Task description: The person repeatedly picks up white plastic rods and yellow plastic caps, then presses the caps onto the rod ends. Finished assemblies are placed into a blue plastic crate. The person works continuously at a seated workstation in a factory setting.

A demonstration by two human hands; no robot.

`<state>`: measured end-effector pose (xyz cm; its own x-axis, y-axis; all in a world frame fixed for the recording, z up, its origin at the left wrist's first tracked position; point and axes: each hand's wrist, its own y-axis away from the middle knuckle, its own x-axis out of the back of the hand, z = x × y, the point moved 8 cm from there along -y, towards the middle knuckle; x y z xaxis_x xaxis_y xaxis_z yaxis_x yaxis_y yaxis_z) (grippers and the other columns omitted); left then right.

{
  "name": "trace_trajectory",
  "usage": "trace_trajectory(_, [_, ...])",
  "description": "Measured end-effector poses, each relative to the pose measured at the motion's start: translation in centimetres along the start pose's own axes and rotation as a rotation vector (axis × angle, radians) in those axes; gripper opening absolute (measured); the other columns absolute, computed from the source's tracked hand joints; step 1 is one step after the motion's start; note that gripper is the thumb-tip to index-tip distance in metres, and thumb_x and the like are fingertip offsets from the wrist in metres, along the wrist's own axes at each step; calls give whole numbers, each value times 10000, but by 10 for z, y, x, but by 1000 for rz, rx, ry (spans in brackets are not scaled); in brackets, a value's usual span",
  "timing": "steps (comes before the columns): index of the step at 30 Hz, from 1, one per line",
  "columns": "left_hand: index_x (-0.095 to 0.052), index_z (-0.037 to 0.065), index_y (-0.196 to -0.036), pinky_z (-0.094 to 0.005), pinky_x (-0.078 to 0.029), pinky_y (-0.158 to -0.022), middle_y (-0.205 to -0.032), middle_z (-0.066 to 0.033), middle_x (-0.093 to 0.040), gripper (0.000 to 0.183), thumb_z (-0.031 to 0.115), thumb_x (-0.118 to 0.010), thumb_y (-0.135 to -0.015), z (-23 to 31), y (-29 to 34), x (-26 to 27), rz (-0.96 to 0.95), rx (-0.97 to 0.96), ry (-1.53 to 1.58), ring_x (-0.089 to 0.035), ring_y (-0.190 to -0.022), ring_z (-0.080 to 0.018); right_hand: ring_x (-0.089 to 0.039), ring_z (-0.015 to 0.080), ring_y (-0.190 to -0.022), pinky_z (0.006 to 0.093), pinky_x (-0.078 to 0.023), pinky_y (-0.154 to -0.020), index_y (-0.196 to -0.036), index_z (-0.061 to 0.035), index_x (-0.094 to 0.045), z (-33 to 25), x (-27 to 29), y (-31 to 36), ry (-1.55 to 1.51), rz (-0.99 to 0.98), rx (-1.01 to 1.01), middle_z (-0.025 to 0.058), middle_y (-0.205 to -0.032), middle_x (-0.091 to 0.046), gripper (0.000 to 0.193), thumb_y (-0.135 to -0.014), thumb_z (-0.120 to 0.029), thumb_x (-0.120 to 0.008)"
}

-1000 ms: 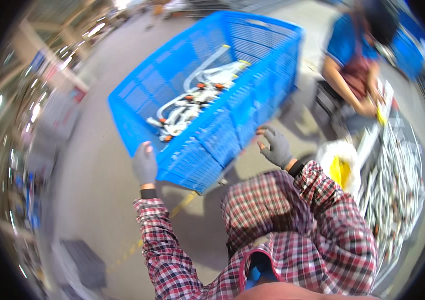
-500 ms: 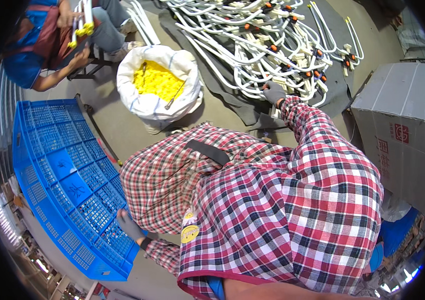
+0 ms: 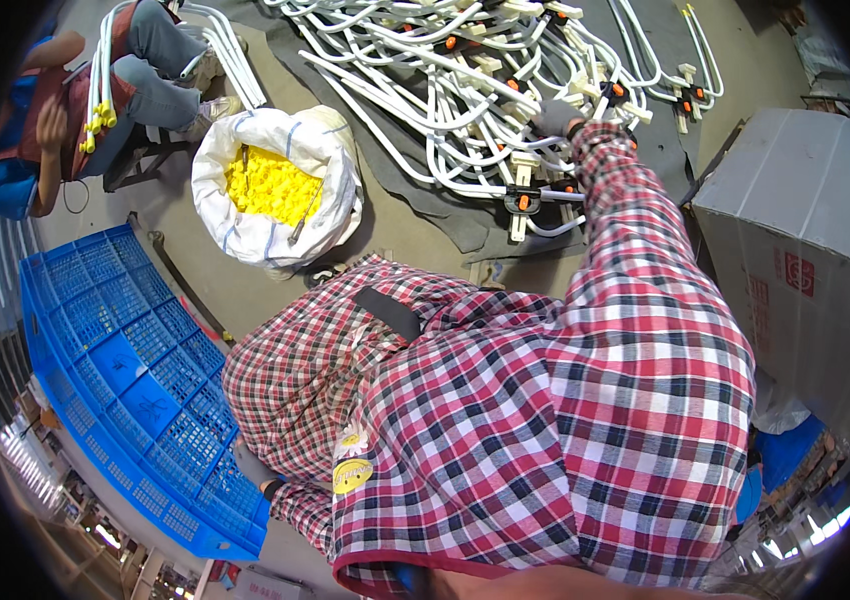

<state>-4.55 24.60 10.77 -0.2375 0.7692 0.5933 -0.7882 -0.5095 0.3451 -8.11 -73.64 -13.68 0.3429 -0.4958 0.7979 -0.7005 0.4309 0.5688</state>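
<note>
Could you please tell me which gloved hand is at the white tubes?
The right hand, outstretched among the white tubes; the left hand is instead beside the blue crate.

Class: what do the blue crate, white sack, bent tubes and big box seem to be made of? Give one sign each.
Crate: probably moulded plastic, slightly shiny; regular open grid.
Sack: likely woven plastic, matt; soft, creased sides.
Tubes: coated metal or plastic, hard to say; smooth, glossy white, holding clean bends.
Box: probably cardboard, matt; flat, printed faces.
</note>
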Motion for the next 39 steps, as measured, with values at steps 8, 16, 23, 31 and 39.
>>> trace_trajectory(8, [-617, -39, -1342, -442, -446, -1063, -1389, -194, -615, 493, 317, -480, -1030, -16, -27, 11, 52, -47, -242, -587, -1258, -318, -657, 182, -691, 342, -512, -597, -1081, 32, -643, -133, 34, -21, -1029, -53, 300, 107, -845, -681, 448, -828, -317, -767])
trace_trajectory(16, [-662, -68, -1260, -415, -487, -989, -1273, -184, -676, 483, 327, -510, -1026, -27, -49, 33, 57, -103, -187, -646, -1117, -295, -641, 244, -1092, 375, -501, -922, -1329, -13, -631, -191, -88, -44, -857, -189, 288, 136, -1206, -685, 674, -786, -349, -849])
trace_trajectory(23, [-617, 4, -1381, -439, -441, -1064, -1406, -171, -608, 525, 382, -501, -1035, -39, -87, 132, 128, 1, -211, -585, -1263, -305, -704, 234, -785, 371, -547, -733, -1000, -34, -785, -260, 23, 97, 147, -387, 502, 117, -890, -754, 474, -835, -465, -675])
trace_trajectory(31, [-594, 17, -1411, -453, -440, -1069, -1451, -167, -577, 539, 392, -492, -1036, -28, -90, 104, -33, -23, -156, -571, -1288, -308, -750, 293, -813, 391, -577, -761, -947, -85, -813, -147, 40, 183, 224, -480, 247, 142, -853, -770, 271, -794, -247, -659])
trace_trajectory(39, [-599, -11, -1397, -446, -433, -1094, -1428, -182, -598, 539, 379, -486, -1042, -32, -89, 111, -47, -85, -186, -562, -1306, -312, -519, 407, -1325, 453, -445, -1095, -1311, -194, -684, -178, -118, 132, 100, 23, 106, 231, -1428, -505, 678, -706, -491, -752])
